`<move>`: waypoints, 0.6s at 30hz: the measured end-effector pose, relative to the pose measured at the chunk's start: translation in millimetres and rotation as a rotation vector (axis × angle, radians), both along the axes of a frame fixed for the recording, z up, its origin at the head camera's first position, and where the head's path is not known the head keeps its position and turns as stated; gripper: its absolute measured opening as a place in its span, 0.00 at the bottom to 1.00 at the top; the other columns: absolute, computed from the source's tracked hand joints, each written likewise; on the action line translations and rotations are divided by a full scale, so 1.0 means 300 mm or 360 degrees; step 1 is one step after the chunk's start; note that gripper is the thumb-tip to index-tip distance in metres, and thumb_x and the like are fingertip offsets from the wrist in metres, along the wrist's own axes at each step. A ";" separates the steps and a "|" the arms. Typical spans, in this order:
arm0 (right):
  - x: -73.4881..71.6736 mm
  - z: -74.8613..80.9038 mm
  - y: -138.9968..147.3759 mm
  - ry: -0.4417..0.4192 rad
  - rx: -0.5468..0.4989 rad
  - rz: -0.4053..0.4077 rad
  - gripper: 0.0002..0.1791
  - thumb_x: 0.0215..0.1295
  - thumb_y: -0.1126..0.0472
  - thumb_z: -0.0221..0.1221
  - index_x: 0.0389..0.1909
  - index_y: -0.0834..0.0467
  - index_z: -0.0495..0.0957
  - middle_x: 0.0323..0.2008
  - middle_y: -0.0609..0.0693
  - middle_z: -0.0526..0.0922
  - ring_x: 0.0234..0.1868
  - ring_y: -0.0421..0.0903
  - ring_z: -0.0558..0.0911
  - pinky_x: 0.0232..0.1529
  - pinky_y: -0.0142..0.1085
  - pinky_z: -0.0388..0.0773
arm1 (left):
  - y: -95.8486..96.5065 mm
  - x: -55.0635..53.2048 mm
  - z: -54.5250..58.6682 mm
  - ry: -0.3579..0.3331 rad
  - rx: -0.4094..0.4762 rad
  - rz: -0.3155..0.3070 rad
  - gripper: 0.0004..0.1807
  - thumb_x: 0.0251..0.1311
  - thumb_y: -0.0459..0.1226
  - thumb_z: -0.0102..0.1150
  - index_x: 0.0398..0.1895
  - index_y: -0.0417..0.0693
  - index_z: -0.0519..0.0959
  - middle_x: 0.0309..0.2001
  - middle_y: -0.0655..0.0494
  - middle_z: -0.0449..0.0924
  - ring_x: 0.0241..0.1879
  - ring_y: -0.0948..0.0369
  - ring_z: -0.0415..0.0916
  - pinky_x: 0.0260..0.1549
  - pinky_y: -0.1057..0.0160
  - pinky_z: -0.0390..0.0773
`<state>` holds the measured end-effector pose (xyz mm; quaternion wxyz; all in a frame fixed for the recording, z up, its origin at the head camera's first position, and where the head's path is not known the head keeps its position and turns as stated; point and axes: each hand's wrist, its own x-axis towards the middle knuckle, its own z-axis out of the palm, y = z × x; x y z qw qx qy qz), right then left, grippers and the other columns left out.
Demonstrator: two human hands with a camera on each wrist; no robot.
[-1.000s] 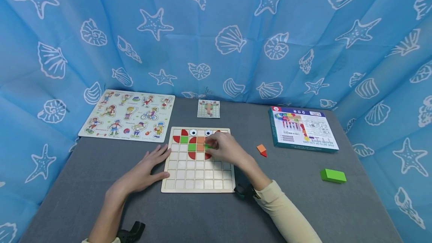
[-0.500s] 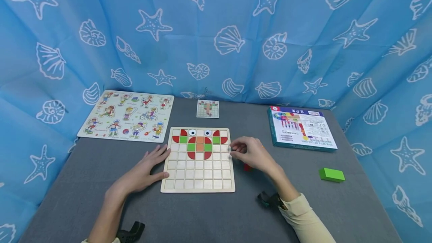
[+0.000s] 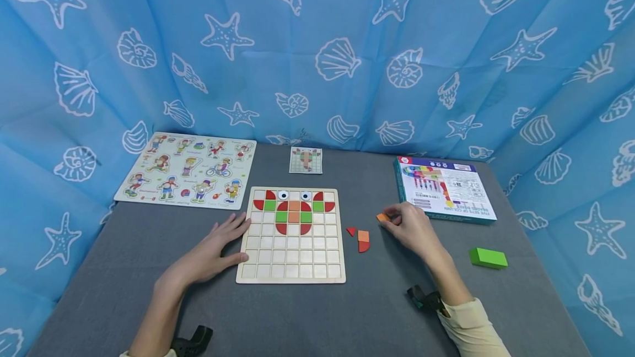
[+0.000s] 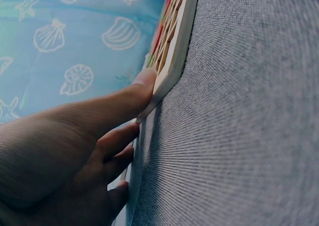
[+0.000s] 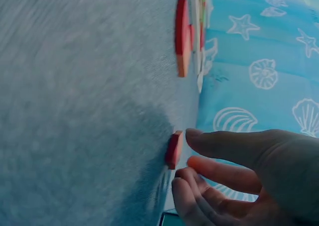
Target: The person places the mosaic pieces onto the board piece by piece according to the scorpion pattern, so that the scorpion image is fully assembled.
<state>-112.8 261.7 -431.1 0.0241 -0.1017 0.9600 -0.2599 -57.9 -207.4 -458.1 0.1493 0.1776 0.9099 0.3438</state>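
My left hand (image 3: 214,249) rests at the left side of a wooden grid board (image 3: 285,272), fingers extended. In the left wrist view its thumb (image 4: 145,79) touches the board's edge. Red, green and orange tiles and two eye tiles form a pattern in the board's upper half. My right hand (image 3: 414,230) is right of the board, thumb and index finger apart beside an orange tile (image 3: 381,217) on the table. The right wrist view shows a red piece (image 5: 172,150) there, just beyond the fingertips. A red triangle (image 3: 351,231), another orange tile (image 3: 364,236) and a red quarter-circle (image 3: 364,247) lie nearer the board.
Behind the board lies a small pattern card (image 3: 305,160). A picture puzzle board (image 3: 188,172) is at the back left. At the right are a boxed set (image 3: 446,189) and a green block (image 3: 488,258). A blue shell-print curtain (image 3: 317,59) surrounds the grey table.
My right hand has left the tile pattern and moved right to the orange tile, uncovering the loose tiles beside the board. The left hand has stayed in place.
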 end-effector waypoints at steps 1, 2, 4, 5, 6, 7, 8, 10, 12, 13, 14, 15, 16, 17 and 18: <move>-0.004 -0.001 0.002 -0.0022 0.0014 -0.0001 0.15 0.69 0.65 0.72 0.52 0.69 0.88 0.45 0.63 0.92 0.34 0.43 0.86 0.34 0.32 0.79 | 0.000 0.000 0.001 0.0000 -0.0002 0.0000 0.45 0.71 0.47 0.71 0.85 0.42 0.62 0.88 0.37 0.52 0.87 0.32 0.43 0.81 0.21 0.43; -0.008 -0.004 0.003 -0.0034 0.0029 0.0003 0.16 0.69 0.65 0.72 0.53 0.70 0.88 0.45 0.63 0.92 0.33 0.43 0.84 0.33 0.32 0.78 | 0.000 0.001 0.001 0.0000 -0.0002 -0.0001 0.45 0.71 0.47 0.71 0.85 0.42 0.62 0.88 0.37 0.52 0.87 0.32 0.43 0.81 0.21 0.43; -0.015 -0.007 0.003 -0.0064 0.0049 0.0014 0.16 0.70 0.64 0.71 0.53 0.70 0.88 0.45 0.62 0.92 0.33 0.42 0.82 0.33 0.30 0.76 | 0.000 0.001 0.003 -0.0004 0.0002 -0.0002 0.46 0.71 0.47 0.71 0.85 0.42 0.62 0.88 0.37 0.52 0.87 0.32 0.43 0.81 0.21 0.43; -0.018 -0.008 0.002 -0.0072 0.0059 0.0019 0.16 0.70 0.64 0.71 0.53 0.70 0.88 0.45 0.62 0.92 0.33 0.42 0.82 0.34 0.31 0.77 | -0.001 0.002 0.003 -0.0007 0.0006 -0.0002 0.46 0.71 0.47 0.71 0.85 0.42 0.62 0.88 0.37 0.52 0.87 0.32 0.43 0.81 0.21 0.43; -0.020 -0.010 0.001 -0.0080 0.0066 0.0019 0.16 0.70 0.64 0.71 0.53 0.69 0.87 0.45 0.62 0.91 0.34 0.43 0.83 0.35 0.32 0.78 | -0.001 0.002 0.004 -0.0007 0.0009 -0.0002 0.46 0.71 0.47 0.71 0.85 0.42 0.62 0.88 0.37 0.52 0.87 0.32 0.43 0.81 0.21 0.43; -0.022 -0.011 -0.001 -0.0083 0.0074 0.0020 0.16 0.70 0.64 0.71 0.53 0.69 0.87 0.45 0.62 0.91 0.35 0.43 0.83 0.37 0.33 0.79 | -0.001 0.002 0.004 -0.0011 0.0011 -0.0002 0.46 0.71 0.47 0.71 0.85 0.42 0.62 0.88 0.37 0.52 0.87 0.32 0.42 0.81 0.21 0.42; -0.023 -0.013 -0.003 -0.0086 0.0080 0.0023 0.15 0.70 0.64 0.70 0.53 0.69 0.87 0.45 0.61 0.90 0.36 0.44 0.83 0.38 0.35 0.80 | 0.000 0.002 0.005 -0.0014 0.0015 -0.0003 0.46 0.71 0.47 0.71 0.85 0.42 0.62 0.88 0.37 0.52 0.87 0.32 0.42 0.81 0.21 0.42; -0.023 -0.016 -0.008 -0.0093 0.0082 0.0027 0.14 0.70 0.65 0.70 0.52 0.68 0.86 0.44 0.60 0.88 0.38 0.46 0.82 0.41 0.38 0.79 | 0.000 0.001 0.006 -0.0016 0.0018 -0.0004 0.46 0.72 0.47 0.71 0.86 0.42 0.62 0.88 0.37 0.51 0.87 0.32 0.42 0.81 0.21 0.42; -0.021 -0.018 -0.014 -0.0094 0.0083 0.0032 0.12 0.70 0.66 0.69 0.50 0.67 0.86 0.42 0.59 0.86 0.39 0.47 0.81 0.41 0.39 0.78 | 0.001 0.001 0.006 -0.0015 0.0018 -0.0004 0.46 0.72 0.47 0.70 0.86 0.42 0.62 0.88 0.37 0.51 0.87 0.32 0.42 0.81 0.22 0.42; -0.020 -0.019 -0.017 -0.0086 0.0085 0.0037 0.11 0.70 0.66 0.69 0.49 0.66 0.86 0.42 0.59 0.85 0.39 0.47 0.80 0.42 0.39 0.77 | 0.001 0.001 0.007 -0.0015 0.0017 -0.0004 0.46 0.72 0.47 0.70 0.86 0.42 0.62 0.88 0.37 0.51 0.87 0.32 0.42 0.81 0.22 0.42; -0.019 -0.020 -0.019 -0.0076 0.0087 0.0039 0.10 0.69 0.67 0.68 0.49 0.66 0.86 0.41 0.58 0.85 0.39 0.47 0.80 0.42 0.39 0.77 | 0.001 0.001 0.007 -0.0014 0.0017 -0.0004 0.45 0.72 0.47 0.70 0.86 0.42 0.62 0.88 0.37 0.51 0.87 0.32 0.42 0.81 0.21 0.42; -0.018 -0.021 -0.022 -0.0059 0.0085 0.0043 0.10 0.69 0.67 0.69 0.49 0.66 0.86 0.41 0.58 0.85 0.39 0.48 0.79 0.42 0.39 0.77 | 0.001 0.001 0.007 -0.0014 0.0018 -0.0003 0.45 0.72 0.47 0.70 0.86 0.42 0.62 0.88 0.37 0.51 0.87 0.32 0.42 0.81 0.21 0.42; -0.017 -0.022 -0.024 -0.0040 0.0085 0.0049 0.10 0.69 0.67 0.69 0.49 0.66 0.86 0.41 0.58 0.85 0.39 0.47 0.79 0.41 0.39 0.76 | 0.001 0.001 0.007 -0.0015 0.0019 -0.0002 0.45 0.72 0.47 0.70 0.86 0.42 0.62 0.88 0.37 0.51 0.87 0.32 0.42 0.81 0.21 0.42; -0.016 -0.023 -0.026 -0.0019 0.0082 0.0056 0.10 0.69 0.67 0.70 0.49 0.66 0.86 0.41 0.58 0.86 0.39 0.47 0.80 0.41 0.39 0.77 | 0.001 0.001 0.007 -0.0015 0.0021 -0.0001 0.45 0.72 0.47 0.71 0.86 0.42 0.62 0.88 0.37 0.51 0.87 0.32 0.42 0.81 0.21 0.42; -0.016 -0.023 -0.027 0.0001 0.0078 0.0064 0.11 0.68 0.68 0.70 0.49 0.65 0.87 0.41 0.58 0.86 0.39 0.47 0.80 0.41 0.39 0.77 | 0.001 0.001 0.007 -0.0014 0.0019 -0.0001 0.45 0.72 0.47 0.70 0.86 0.42 0.62 0.88 0.37 0.51 0.87 0.32 0.42 0.81 0.21 0.42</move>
